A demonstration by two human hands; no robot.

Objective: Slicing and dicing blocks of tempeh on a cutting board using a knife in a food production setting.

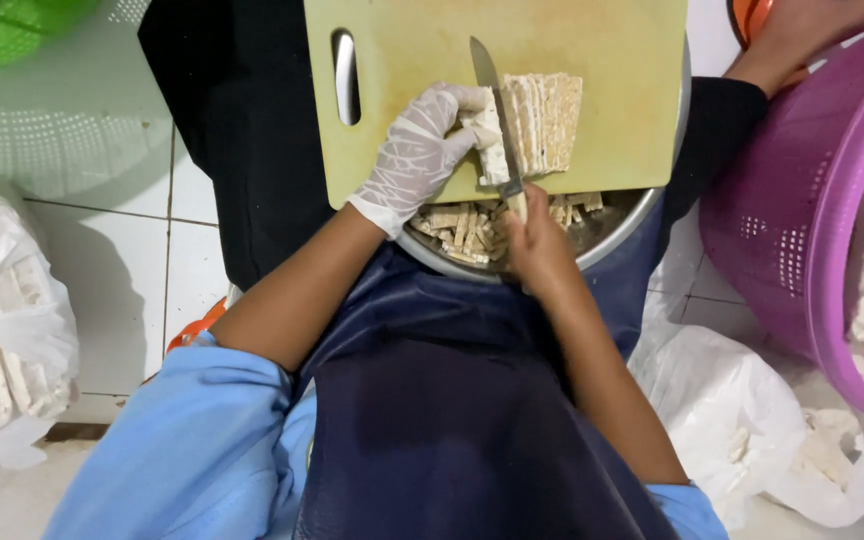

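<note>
Head view shows the left hand (417, 152), in a thin white glove, pressed flat with fingers curled over the near end of a pale tempeh block (534, 122) on a yellowish cutting board (612, 60). The right hand (537, 245), bare, is closed around the handle of a knife (492, 105), just right of the left hand's fingertips.

The blade runs away from the body, tip toward the far edge of the board, its edge down against the left face of the block. The block's long axis seems to lie the same way, parallel to the blade, with cut lines already showing across its top.

To slice well, I judge the gloved fingertips should stay tucked back from the blade, the knuckles guiding it, and the knife should come straight down so strips keep even thickness.

Below both hands, under the board's near edge, a metal bowl (612, 225) holds cut strips (462, 228). Right of the right hand sits a purple basket (782, 200); another person's hand (802, 30) rests at its rim.
</note>
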